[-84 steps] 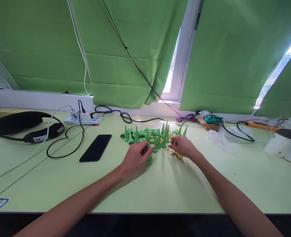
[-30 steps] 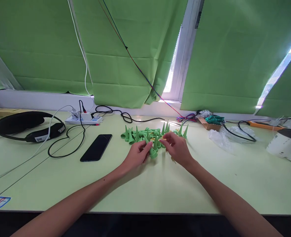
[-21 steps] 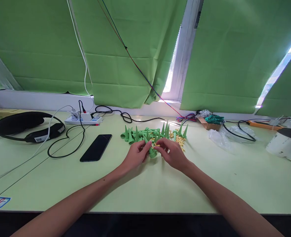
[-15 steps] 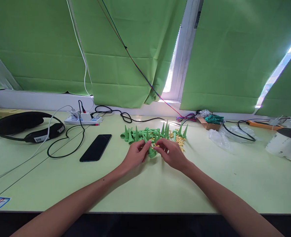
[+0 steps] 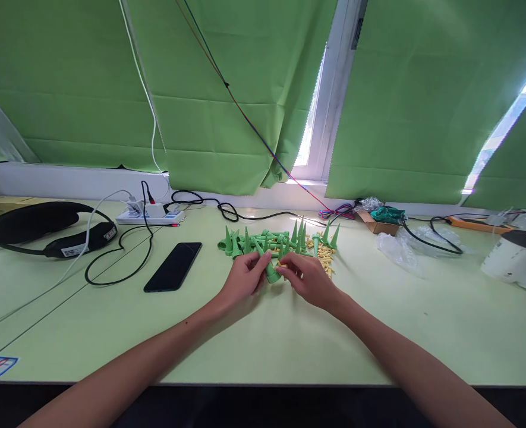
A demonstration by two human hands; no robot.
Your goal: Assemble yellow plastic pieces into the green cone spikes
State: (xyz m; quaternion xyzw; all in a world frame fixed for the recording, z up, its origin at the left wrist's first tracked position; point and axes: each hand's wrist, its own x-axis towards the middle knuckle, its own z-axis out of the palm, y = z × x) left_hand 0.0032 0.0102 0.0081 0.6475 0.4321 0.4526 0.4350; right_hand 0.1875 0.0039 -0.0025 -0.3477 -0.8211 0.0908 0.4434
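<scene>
My left hand [image 5: 245, 276] is closed around a light green cone-shaped plastic piece [image 5: 272, 273], tilted with its wide end toward me. My right hand [image 5: 309, 278] meets it from the other side, thumb and forefinger pinched close to the cone's wide end. Whatever lies between those right fingertips is too small and covered to make out. Just beyond both hands spreads a cluster of green cones [image 5: 247, 244], some upright and some lying down. Beside it on the right is a heap of small yellow pieces [image 5: 326, 260].
A black phone [image 5: 173, 267] lies left of my hands. Farther left are a black headband-like device [image 5: 79, 238], a power strip [image 5: 149, 214] and looping cables. To the right stand a small cardboard box [image 5: 376, 223], clear plastic bags [image 5: 396, 249] and a white cylinder [image 5: 515, 258].
A small yellow piece at my right fingertips showed before and is now mostly hidden. The green cone in my left hand has shifted slightly left and up.
</scene>
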